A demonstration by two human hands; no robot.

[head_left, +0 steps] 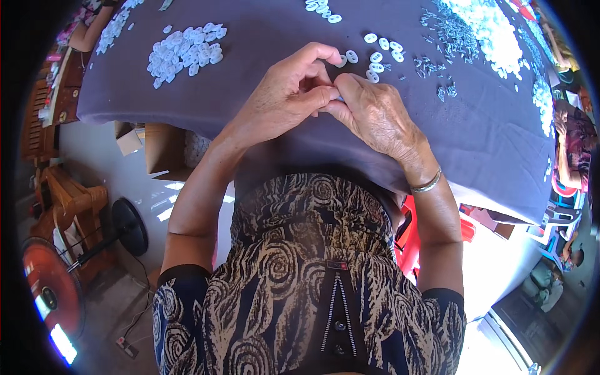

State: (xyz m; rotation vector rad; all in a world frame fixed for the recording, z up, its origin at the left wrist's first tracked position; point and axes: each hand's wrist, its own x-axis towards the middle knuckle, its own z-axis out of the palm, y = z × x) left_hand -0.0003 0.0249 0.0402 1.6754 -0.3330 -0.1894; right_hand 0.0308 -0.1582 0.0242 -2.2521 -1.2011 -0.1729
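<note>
My left hand [284, 94] and my right hand [378, 115] meet above the near part of the cloth-covered table. Between their thumbs and fingers is a small whitish piece [339, 97], mostly hidden by the fingertips. The right thumb and forefinger pinch it, and the left thumb presses at its side. The left forefinger arches out toward a white oval piece with two holes [342, 60]; whether it touches it I cannot tell. Just beyond my hands lie several similar white ovals [376, 67].
A heap of white pieces [184, 53] lies at the left of the dark tablecloth [262, 31]. To the right are small grey metal-looking parts [453, 34] and a large white pile [494, 37]. Below stand a cardboard box [165, 150] and a fan [53, 287]. Other people [572, 147] sit at the edges.
</note>
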